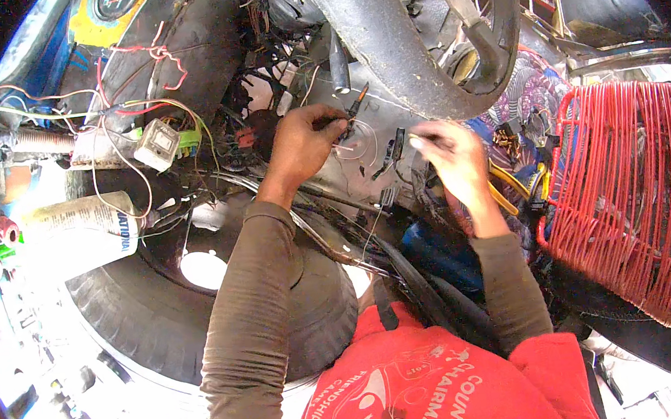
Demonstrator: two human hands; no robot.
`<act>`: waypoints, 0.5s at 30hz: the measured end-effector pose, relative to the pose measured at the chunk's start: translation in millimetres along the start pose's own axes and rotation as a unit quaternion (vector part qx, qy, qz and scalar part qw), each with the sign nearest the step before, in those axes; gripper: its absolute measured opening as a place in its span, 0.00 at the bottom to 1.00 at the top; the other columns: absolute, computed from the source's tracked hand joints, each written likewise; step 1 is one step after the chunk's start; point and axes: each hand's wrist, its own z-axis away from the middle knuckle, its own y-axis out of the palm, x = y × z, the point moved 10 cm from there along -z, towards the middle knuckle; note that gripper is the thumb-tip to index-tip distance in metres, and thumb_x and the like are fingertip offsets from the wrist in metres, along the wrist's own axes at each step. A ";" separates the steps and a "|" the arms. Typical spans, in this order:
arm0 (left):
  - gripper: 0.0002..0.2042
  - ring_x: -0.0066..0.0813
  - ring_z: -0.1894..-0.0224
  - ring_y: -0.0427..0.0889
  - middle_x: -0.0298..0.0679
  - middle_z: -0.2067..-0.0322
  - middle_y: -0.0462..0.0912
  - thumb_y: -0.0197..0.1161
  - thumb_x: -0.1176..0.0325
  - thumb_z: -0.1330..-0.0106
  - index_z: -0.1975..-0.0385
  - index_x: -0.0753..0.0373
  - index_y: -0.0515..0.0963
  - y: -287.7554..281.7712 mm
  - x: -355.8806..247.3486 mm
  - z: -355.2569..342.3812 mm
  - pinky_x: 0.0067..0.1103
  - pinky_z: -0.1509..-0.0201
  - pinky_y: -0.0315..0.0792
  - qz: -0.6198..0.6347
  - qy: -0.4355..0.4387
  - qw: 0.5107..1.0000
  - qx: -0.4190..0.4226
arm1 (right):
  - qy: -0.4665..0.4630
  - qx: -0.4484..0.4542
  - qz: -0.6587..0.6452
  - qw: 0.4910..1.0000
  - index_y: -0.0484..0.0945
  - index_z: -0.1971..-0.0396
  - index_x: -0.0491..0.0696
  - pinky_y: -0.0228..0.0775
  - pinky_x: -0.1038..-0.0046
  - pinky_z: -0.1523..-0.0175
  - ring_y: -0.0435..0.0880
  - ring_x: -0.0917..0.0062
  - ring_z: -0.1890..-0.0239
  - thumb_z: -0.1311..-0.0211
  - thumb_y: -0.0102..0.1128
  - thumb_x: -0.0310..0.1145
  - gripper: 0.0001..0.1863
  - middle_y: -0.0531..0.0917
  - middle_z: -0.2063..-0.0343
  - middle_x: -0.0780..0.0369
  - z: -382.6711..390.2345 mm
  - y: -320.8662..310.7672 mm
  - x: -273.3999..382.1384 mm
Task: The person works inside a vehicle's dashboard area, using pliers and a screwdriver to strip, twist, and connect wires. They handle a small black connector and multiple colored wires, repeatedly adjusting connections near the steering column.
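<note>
My left hand is closed in a pinch on a thin dark piece with an orange tip, perhaps a wire end or a small tool; its kind is unclear. A thin pale wire loops beside these fingers. To the right, my right hand has its fingers drawn together, slightly blurred, and what they hold, if anything, cannot be made out. Between both hands lies a small black part, apart from the left fingers. Dark cables run below my hands.
A grey-black steering wheel and its column stand ahead. Loose wires join a white connector block at left, above a white container and a big tire. Yellow-handled pliers lie beside a red corded seat.
</note>
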 end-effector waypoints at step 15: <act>0.11 0.29 0.66 0.87 0.47 0.66 0.90 0.70 0.68 0.35 0.58 0.69 0.87 4.1 -3.4 -1.4 0.27 0.58 0.78 0.002 0.014 1.000 0.010 | 0.020 0.041 0.013 0.999 0.86 0.50 0.41 0.76 0.77 0.53 0.84 0.81 0.60 0.30 0.62 0.26 0.13 0.89 0.62 0.62 -53.3 76.7 -26.1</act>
